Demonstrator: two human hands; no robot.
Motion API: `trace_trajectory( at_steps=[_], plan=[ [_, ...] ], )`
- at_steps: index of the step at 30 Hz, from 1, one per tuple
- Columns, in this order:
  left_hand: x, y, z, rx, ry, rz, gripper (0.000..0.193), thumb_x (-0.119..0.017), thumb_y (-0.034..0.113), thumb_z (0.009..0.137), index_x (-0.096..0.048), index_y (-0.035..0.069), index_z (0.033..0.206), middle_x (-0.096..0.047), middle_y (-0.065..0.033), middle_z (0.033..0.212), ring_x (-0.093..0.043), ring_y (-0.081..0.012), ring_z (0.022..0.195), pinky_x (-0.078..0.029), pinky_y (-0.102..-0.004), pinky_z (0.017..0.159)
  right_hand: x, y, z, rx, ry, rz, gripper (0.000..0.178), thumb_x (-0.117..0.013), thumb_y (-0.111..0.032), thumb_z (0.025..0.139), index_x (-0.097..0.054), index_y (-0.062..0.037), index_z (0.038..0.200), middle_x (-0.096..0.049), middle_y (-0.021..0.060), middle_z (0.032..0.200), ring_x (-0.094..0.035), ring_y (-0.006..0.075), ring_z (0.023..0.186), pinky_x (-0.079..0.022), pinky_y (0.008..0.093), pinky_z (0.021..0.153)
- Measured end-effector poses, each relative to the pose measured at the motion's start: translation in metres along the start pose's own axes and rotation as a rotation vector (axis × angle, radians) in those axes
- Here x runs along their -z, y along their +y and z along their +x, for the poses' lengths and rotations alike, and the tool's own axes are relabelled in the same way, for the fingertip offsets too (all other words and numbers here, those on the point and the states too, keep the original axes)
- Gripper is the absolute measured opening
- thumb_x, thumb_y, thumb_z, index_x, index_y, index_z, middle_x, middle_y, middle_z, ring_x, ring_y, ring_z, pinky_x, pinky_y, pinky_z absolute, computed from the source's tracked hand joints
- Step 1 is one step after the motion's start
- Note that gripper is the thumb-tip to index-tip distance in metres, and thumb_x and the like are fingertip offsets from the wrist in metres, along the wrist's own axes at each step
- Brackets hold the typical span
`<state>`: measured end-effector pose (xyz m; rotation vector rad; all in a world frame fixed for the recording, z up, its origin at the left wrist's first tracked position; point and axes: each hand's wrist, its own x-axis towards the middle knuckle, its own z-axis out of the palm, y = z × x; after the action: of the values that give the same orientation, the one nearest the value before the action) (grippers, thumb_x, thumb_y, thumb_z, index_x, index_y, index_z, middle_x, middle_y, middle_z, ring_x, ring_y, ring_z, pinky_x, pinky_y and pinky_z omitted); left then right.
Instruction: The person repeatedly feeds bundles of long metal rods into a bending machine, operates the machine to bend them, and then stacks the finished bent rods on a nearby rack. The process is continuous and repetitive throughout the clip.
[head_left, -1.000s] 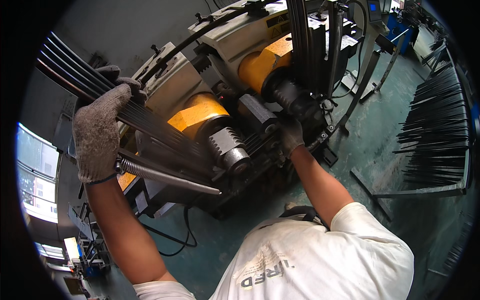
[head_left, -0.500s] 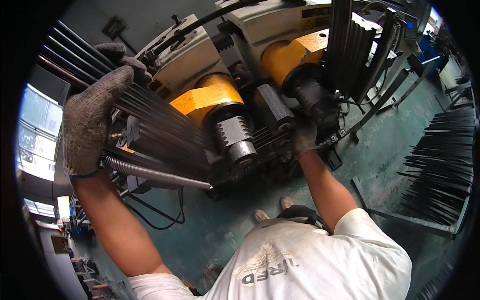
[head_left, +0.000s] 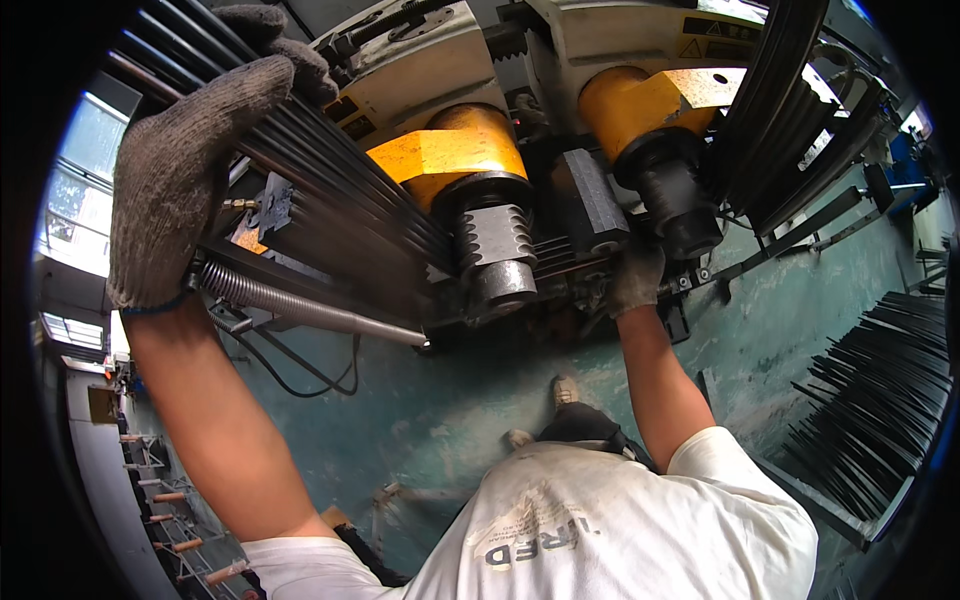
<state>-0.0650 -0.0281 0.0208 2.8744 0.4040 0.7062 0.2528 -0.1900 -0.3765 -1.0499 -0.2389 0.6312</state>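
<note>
My left hand [head_left: 185, 180], in a grey knit glove, is closed round a bundle of long dark metal rods [head_left: 345, 165]. The rods slant down to the right, toward a machine's left toothed cylinder [head_left: 495, 245]. My right hand [head_left: 638, 272], also gloved, is low at the machine's middle, just below a dark angular block [head_left: 590, 200]. Several thin rods [head_left: 560, 257] run between the left cylinder and that hand. Shadow and machine parts hide its fingers, so its grip cannot be made out.
Yellow clamp housings [head_left: 460, 150] sit above both cylinders, the right one [head_left: 675, 200] being dark. A coil spring [head_left: 300, 305] slants below the left rods. More dark rods [head_left: 765, 110] stand upright at the right. A rack of rods [head_left: 870, 390] is on the green floor [head_left: 450, 400].
The view has shifted, so the machine appears farther right and slightly higher. The rods in my left hand look less blurred. Both hands keep about the same places against the machine.
</note>
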Motion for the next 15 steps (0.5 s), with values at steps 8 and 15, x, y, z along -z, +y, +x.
trace_trajectory(
  at_steps=[8,15],
  plan=[
    [-0.008,-0.01,0.006,0.197,0.047,-0.199,0.032,-0.069,0.019,0.109,-0.077,0.008,0.138,-0.082,-0.0163,0.127,-0.08,-0.0272,0.12,-0.065,-0.0406,0.109,0.029,0.034,0.024,-0.048,-0.025,0.007,0.024,-0.06,-0.019,0.109,-0.071,-0.0022,0.122,-0.076,0.0102,0.108,-0.076,0.0226,0.094,-0.062,0.0375,0.083],
    [-0.005,0.03,0.004,-0.357,0.128,0.369,0.026,-0.071,0.006,0.106,-0.075,-0.001,0.131,-0.083,-0.0163,0.116,-0.083,-0.0217,0.101,-0.069,-0.0286,0.084,0.052,0.042,0.036,0.245,-0.138,-0.201,0.021,-0.068,-0.021,0.106,-0.075,-0.0081,0.121,-0.078,0.009,0.106,-0.077,0.0225,0.095,-0.063,0.039,0.089]
  ],
)
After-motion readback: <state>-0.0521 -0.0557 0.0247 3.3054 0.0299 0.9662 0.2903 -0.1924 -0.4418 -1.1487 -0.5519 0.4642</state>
